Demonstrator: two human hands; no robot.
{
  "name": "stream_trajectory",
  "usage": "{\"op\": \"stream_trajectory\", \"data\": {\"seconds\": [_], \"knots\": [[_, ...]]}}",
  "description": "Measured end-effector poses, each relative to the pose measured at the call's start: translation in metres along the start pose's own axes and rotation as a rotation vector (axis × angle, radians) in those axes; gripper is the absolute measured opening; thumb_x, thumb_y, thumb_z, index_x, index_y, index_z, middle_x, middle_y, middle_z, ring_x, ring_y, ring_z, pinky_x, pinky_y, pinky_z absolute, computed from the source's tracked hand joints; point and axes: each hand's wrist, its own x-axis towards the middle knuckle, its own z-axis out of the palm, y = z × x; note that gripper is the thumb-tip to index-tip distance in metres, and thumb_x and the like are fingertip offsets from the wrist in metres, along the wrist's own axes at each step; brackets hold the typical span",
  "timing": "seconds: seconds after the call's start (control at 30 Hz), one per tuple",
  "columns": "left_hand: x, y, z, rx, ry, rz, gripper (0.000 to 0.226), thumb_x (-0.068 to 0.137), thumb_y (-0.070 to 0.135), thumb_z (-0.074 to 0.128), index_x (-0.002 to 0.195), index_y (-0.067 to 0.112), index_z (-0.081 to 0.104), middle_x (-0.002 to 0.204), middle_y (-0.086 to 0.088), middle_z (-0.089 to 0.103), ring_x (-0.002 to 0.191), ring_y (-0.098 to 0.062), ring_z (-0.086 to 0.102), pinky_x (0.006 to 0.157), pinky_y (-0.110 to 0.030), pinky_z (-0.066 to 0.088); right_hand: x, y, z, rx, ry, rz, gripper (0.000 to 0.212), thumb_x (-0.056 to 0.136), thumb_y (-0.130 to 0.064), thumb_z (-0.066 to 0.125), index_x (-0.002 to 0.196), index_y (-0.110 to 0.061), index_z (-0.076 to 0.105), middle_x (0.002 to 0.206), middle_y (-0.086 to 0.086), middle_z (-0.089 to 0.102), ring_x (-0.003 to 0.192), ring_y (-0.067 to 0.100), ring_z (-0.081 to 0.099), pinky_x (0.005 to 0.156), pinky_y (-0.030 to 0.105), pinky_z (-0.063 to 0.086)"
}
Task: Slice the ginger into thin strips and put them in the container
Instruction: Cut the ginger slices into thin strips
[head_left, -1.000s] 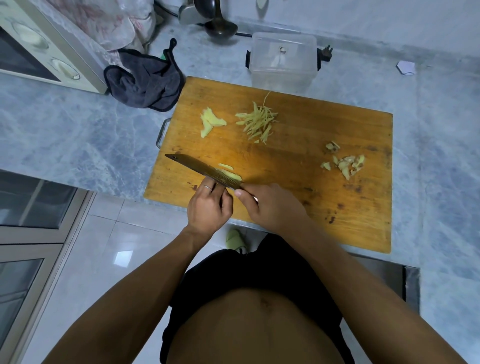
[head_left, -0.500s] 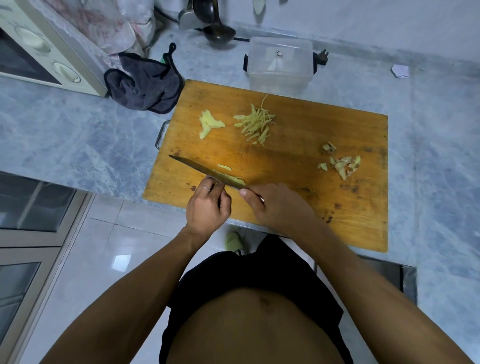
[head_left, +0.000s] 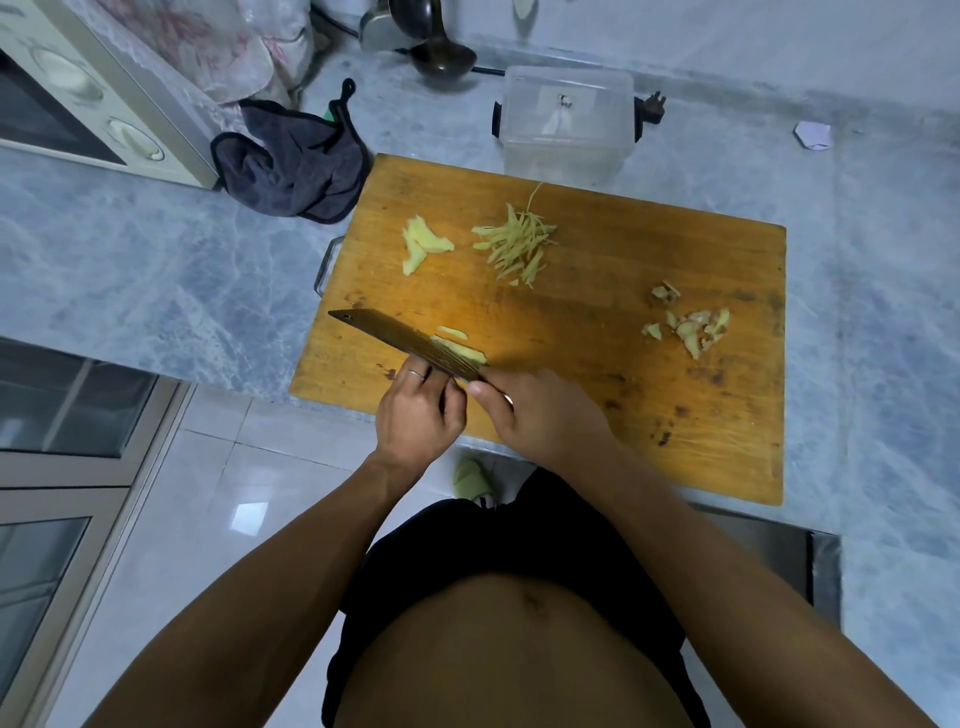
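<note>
Two hands meet at the board's near edge: the left hand (head_left: 418, 415) curls against the ginger piece (head_left: 462, 351), the right hand (head_left: 540, 415) grips the cleaver (head_left: 405, 340), now tipped more upright mid-slice. Cut strips (head_left: 517, 244) await the container (head_left: 569, 122).

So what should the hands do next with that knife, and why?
Probably bring the broad cleaver blade down for another thin cut: the right hand grips its handle, the left hand steadies pale ginger slices beside it, still uncut on the wooden cutting board.
</note>
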Motion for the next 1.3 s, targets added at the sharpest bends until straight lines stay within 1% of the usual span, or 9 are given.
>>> {"op": "stream_trajectory", "data": {"seconds": [0.13,0.23,0.4,0.5,0.67,0.87,1.03,1.17,1.3], "knots": [[0.000,-0.001,0.000,0.006,-0.008,0.000,0.019,0.084,0.010,0.059,0.095,0.005,0.073,0.104,-0.019,0.065,0.093,-0.030,0.054,0.061,-0.035,0.052,-0.002,0.002,0.001,0.026,0.009,-0.008,0.039,0.104,-0.045,0.039,0.110,-0.019,0.066,0.091,0.010,0.071,0.085,0.038,0.063,0.060,0.035,0.041],[0.001,0.000,-0.001,-0.009,-0.016,-0.021,0.019,0.084,0.009,0.059,0.096,0.007,0.073,0.106,-0.017,0.066,0.092,-0.028,0.055,0.062,-0.034,0.051,-0.005,0.004,-0.008,0.089,-0.003,0.012,0.040,0.104,-0.045,0.039,0.096,-0.017,0.067,0.083,0.006,0.069,0.079,0.034,0.060,0.059,0.031,0.034],[0.001,0.001,-0.001,-0.017,-0.008,-0.020,0.020,0.084,0.008,0.059,0.098,0.007,0.073,0.107,-0.016,0.066,0.094,-0.028,0.058,0.062,-0.032,0.050,-0.007,0.009,-0.012,0.119,-0.051,0.046,0.039,0.103,-0.045,0.040,0.076,-0.021,0.053,0.065,-0.003,0.050,0.063,0.025,0.047,0.056,0.032,0.035],[0.001,0.001,0.000,-0.012,-0.006,-0.013,0.021,0.085,0.009,0.058,0.099,0.006,0.073,0.108,-0.016,0.066,0.096,-0.029,0.059,0.064,-0.032,0.050,-0.005,0.011,-0.011,0.116,-0.049,0.049,0.043,0.103,-0.046,0.040,0.081,-0.015,0.060,0.068,0.000,0.055,0.065,0.027,0.052,0.057,0.032,0.036],[0.001,0.000,0.000,-0.011,-0.007,-0.015,0.025,0.087,0.014,0.052,0.099,0.007,0.074,0.107,-0.016,0.066,0.096,-0.031,0.061,0.064,-0.033,0.051,-0.003,0.007,-0.008,0.098,-0.040,0.033,0.043,0.103,-0.047,0.038,0.093,-0.015,0.066,0.082,0.006,0.067,0.078,0.032,0.061,0.059,0.034,0.042],[0.000,-0.002,0.003,0.001,-0.013,-0.017,0.029,0.089,0.018,0.050,0.099,0.006,0.074,0.111,-0.018,0.066,0.098,-0.029,0.056,0.066,-0.034,0.052,0.002,-0.004,-0.005,0.043,-0.031,0.036,0.039,0.104,-0.046,0.038,0.114,-0.023,0.067,0.093,0.011,0.070,0.089,0.039,0.062,0.062,0.032,0.036],[0.000,0.001,0.001,-0.002,0.003,-0.007,0.024,0.088,0.015,0.053,0.096,0.005,0.074,0.105,-0.018,0.066,0.093,-0.029,0.056,0.065,-0.033,0.051,0.000,0.000,-0.010,0.082,-0.051,0.042,0.039,0.104,-0.046,0.038,0.104,-0.021,0.067,0.090,0.008,0.069,0.086,0.036,0.062,0.061,0.032,0.036],[0.002,0.001,0.002,-0.006,0.011,-0.019,0.018,0.084,0.009,0.059,0.095,0.006,0.073,0.105,-0.016,0.066,0.092,-0.028,0.057,0.063,-0.033,0.049,-0.005,0.006,-0.015,0.087,-0.066,0.059,0.044,0.104,-0.048,0.037,0.094,-0.016,0.066,0.085,0.005,0.067,0.081,0.032,0.059,0.062,0.035,0.042],[0.000,0.003,0.002,-0.010,0.024,-0.016,0.017,0.083,0.006,0.061,0.095,0.005,0.073,0.103,-0.016,0.065,0.091,-0.026,0.056,0.060,-0.032,0.048,-0.008,0.007,-0.017,0.084,-0.070,0.053,0.044,0.104,-0.045,0.039,0.090,-0.014,0.066,0.078,0.003,0.062,0.076,0.030,0.057,0.059,0.033,0.035]]}}
